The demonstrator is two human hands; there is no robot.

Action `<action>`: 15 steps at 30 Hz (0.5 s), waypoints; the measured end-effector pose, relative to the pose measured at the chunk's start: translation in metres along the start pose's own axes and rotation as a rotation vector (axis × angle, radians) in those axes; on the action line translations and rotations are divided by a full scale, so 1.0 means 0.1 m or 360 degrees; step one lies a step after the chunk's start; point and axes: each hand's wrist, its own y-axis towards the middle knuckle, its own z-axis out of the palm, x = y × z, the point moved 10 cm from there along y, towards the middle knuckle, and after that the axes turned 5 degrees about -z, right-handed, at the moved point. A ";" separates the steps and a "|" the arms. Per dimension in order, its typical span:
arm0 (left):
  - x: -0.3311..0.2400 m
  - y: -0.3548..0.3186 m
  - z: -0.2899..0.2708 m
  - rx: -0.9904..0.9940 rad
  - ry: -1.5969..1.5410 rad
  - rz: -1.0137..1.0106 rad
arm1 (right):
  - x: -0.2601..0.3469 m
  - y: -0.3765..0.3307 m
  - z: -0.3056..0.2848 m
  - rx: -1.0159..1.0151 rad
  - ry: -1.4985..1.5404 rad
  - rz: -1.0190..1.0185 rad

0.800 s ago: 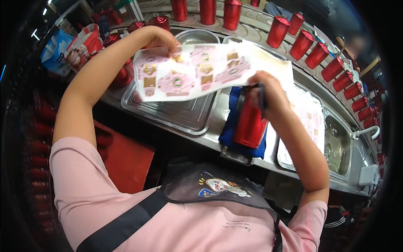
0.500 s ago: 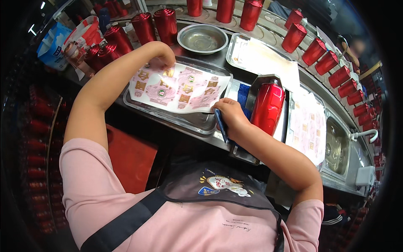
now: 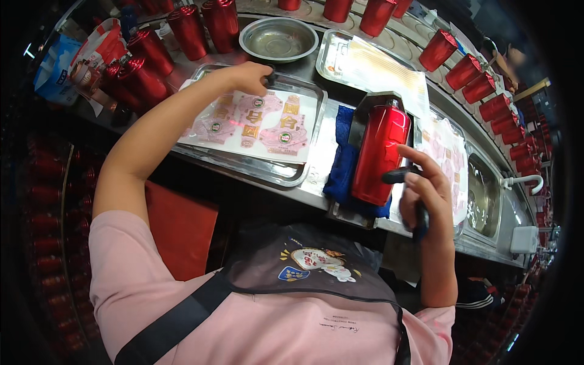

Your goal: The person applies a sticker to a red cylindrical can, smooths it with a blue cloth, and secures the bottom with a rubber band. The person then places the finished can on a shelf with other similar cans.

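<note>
A sheet of pink and gold decals (image 3: pixel 252 125) lies in a metal tray (image 3: pixel 292 176). My left hand (image 3: pixel 250 78) is at the sheet's far edge, fingers curled, with something dark at the fingertips; what they pinch is hidden. A glossy red bottle (image 3: pixel 380 152) rests in a metal holder (image 3: pixel 377 100), tilted, its neck away from me. My right hand (image 3: pixel 431 188) is just right of the bottle. Its index finger points toward the bottle, while the other fingers are curled round a dark flat tool (image 3: pixel 421 220), partly hidden. Another dark piece shows by the thumb.
A blue cloth (image 3: pixel 340 158) lies beside and under the bottle. Behind stand a metal bowl (image 3: pixel 278 41) and a tray of paper sheets (image 3: pixel 380 67). More decal sheets (image 3: pixel 443 146) lie right, before a sink (image 3: pixel 483 191). Several red bottles (image 3: pixel 188 33) line the back and the conveyor.
My right hand has let go of the decal sheet and moved right, beside the red bottle. The sheet now lies flatter in the tray. My left hand has shifted slightly right along its far edge.
</note>
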 end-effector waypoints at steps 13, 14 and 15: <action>-0.31 0.40 0.26 0.0099 -0.0289 -0.0142 | -0.68 -0.52 -1.48 -0.0632 0.0408 -0.0052; -0.30 0.41 0.30 0.0174 -0.0324 -0.0211 | -0.69 -0.53 -1.47 -0.0673 0.0429 -0.0037; -0.33 0.42 0.28 0.0078 -0.0336 -0.0138 | -0.69 -0.53 -1.46 -0.0714 0.0449 -0.0021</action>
